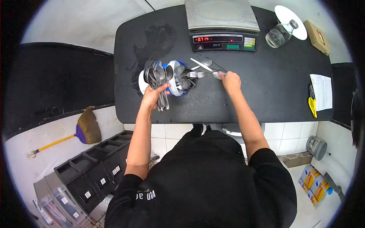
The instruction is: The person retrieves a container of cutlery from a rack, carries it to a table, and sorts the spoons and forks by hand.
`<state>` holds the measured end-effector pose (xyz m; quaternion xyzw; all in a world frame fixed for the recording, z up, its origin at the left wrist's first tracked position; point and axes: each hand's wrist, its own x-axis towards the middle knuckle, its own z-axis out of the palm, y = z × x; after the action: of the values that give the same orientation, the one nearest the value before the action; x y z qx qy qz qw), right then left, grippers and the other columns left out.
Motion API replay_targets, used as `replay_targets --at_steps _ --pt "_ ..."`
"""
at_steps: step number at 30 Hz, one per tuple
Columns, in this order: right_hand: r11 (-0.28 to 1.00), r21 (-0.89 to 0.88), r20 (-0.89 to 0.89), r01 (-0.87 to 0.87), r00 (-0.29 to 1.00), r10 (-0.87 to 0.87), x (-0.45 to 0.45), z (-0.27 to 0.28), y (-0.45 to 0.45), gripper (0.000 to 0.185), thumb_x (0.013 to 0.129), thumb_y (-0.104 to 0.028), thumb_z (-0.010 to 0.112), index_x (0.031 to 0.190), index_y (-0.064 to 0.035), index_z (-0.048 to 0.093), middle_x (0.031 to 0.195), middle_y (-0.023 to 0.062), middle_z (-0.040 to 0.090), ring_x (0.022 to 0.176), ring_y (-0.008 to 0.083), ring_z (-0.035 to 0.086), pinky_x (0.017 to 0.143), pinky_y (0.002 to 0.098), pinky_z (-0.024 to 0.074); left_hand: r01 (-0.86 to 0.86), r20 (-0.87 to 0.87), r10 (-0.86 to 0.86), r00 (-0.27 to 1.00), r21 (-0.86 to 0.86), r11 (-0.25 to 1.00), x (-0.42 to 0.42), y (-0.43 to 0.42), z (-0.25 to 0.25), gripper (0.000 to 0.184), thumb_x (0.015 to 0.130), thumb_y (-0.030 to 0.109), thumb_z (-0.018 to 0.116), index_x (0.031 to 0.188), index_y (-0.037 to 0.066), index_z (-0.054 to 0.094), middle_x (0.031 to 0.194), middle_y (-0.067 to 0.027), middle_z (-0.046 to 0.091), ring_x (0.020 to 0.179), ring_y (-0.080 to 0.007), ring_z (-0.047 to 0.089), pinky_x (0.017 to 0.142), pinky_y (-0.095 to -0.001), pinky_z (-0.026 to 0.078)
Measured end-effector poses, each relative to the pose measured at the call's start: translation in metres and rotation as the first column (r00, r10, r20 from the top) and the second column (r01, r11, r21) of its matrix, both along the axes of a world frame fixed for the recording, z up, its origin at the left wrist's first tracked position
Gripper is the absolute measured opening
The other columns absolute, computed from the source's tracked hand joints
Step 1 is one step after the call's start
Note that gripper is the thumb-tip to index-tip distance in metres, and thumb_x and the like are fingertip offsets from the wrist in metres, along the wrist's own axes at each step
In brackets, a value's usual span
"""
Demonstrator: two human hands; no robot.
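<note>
My left hand point(153, 97) is closed around a bunch of metal spoons and forks point(156, 74), heads pointing away from me and handles sticking out below the fingers. Right beside it lies a blue and white container point(173, 85), partly covered, with more spoons and forks point(184, 83) at its right side. My right hand point(231, 82) pinches a spoon point(217, 75) on the table, its bowl at the fingertips. Forks point(197, 75) and a white-looking utensil point(201, 64) lie just left of that hand, close to another spoon point(207, 62).
A digital scale point(223, 40) reading -0.714 stands at the back of the black table point(273, 91). Right of it are a glass bottle point(280, 34), a white plate point(289, 17) and a small box point(317, 38). A paper sheet point(321, 92) and yellow-black gloves point(312, 104) lie by the right edge.
</note>
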<state>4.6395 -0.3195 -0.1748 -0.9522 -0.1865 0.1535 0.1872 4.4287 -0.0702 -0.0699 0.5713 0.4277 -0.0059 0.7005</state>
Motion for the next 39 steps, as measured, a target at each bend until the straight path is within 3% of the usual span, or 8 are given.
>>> replay_targets --at_steps 3,7,9,20,25,29,31,39 --pt "0.999 0.026 0.115 -0.022 0.993 0.019 0.004 -0.043 -0.018 0.033 0.089 -0.030 0.061 0.082 0.0009 0.069 0.069 0.0179 0.066 0.062 0.0297 0.067 0.064 0.0405 0.0541 0.019 -0.015 -0.019 1.000 -0.006 1.000 0.000 -0.015 0.015 0.031 0.082 0.013 0.071 0.109 0.001 0.061 0.095 -0.0099 0.069 0.069 -0.0139 0.064 0.059 -0.0277 0.053" --pt "0.929 0.274 -0.419 0.249 0.900 -0.118 0.002 0.013 -0.042 0.027 0.087 -0.024 0.063 0.080 0.0023 0.068 0.073 0.0215 0.066 0.072 0.0383 0.065 0.068 0.0425 0.0526 0.151 -0.011 -0.151 0.989 0.001 0.989 -0.003 -0.042 0.024 0.028 0.077 0.009 0.075 0.100 -0.001 0.062 0.089 -0.0117 0.068 0.067 -0.0183 0.065 0.063 -0.0297 0.053" --pt "0.976 0.150 0.130 -0.160 0.982 0.141 0.001 0.041 -0.067 0.024 0.085 -0.018 0.063 0.078 0.0045 0.065 0.072 0.0214 0.064 0.068 0.0366 0.064 0.065 0.0408 0.0509 0.196 0.072 -0.194 0.978 -0.018 0.980 -0.001 -0.058 0.021 0.024 0.078 0.008 0.075 0.097 -0.001 0.063 0.089 -0.0118 0.068 0.070 -0.0194 0.066 0.066 -0.0305 0.052" --pt "0.714 0.306 0.030 -0.630 0.756 0.654 -0.048 0.165 -0.075 0.018 0.079 -0.013 0.064 0.071 0.0029 0.059 0.071 0.0200 0.061 0.067 0.0330 0.062 0.061 0.0412 0.0469 0.465 0.074 -0.471 0.879 0.079 0.882 0.015 -0.124 -0.043 0.024 0.084 0.007 0.069 0.106 0.000 0.063 0.098 -0.0105 0.069 0.083 -0.0148 0.065 0.074 -0.0290 0.053" --pt "0.913 0.396 -0.627 -0.095 0.698 0.345 -0.044 0.146 -0.056 0.019 0.083 -0.019 0.066 0.079 -0.0008 0.066 0.070 0.0139 0.066 0.059 0.0232 0.064 0.055 0.0293 0.0502 0.350 0.090 -0.339 0.937 -0.296 0.889 0.004 -0.135 -0.032 0.021 0.086 0.009 0.067 0.105 0.003 0.062 0.096 -0.0074 0.067 0.077 -0.0132 0.064 0.062 -0.0280 0.056" --pt "0.834 0.541 -0.621 0.110 0.721 0.308 -0.006 0.050 -0.032 0.019 0.081 -0.023 0.067 0.084 -0.0048 0.069 0.080 0.0078 0.069 0.073 0.0284 0.066 0.069 0.0377 0.0536 0.302 0.053 -0.311 0.949 -0.431 0.850 -0.004 -0.136 -0.024 0.024 0.085 0.011 0.069 0.105 0.002 0.060 0.091 -0.0065 0.067 0.072 -0.0130 0.063 0.062 -0.0280 0.056" --pt "0.865 0.274 0.543 -0.419 0.810 0.221 0.010 -0.010 -0.021 0.019 0.081 -0.021 0.066 0.094 -0.0074 0.069 0.102 0.0054 0.068 0.097 0.0255 0.062 0.082 0.0388 0.0515 0.236 0.052 -0.242 0.969 -0.491 0.839 -0.010 -0.136 -0.021 0.023 0.084 0.010 0.070 0.104 0.003 0.061 0.088 -0.0057 0.066 0.070 -0.0128 0.063 0.061 -0.0275 0.055" --pt "0.855 0.242 0.348 -0.459 0.864 0.365 0.034 -0.005 -0.030 0.019 0.085 -0.016 0.060 0.099 -0.0072 0.069 0.092 0.0098 0.063 0.095 0.0282 0.060 0.082 0.0377 0.0492 0.125 0.081 -0.102 0.991 -0.371 0.920 -0.026 -0.108 -0.038 0.025 0.080 0.009 0.073 0.100 0.003 0.058 0.079 -0.0050 0.062 0.067 -0.0151 0.062 0.061 -0.0282 0.052"
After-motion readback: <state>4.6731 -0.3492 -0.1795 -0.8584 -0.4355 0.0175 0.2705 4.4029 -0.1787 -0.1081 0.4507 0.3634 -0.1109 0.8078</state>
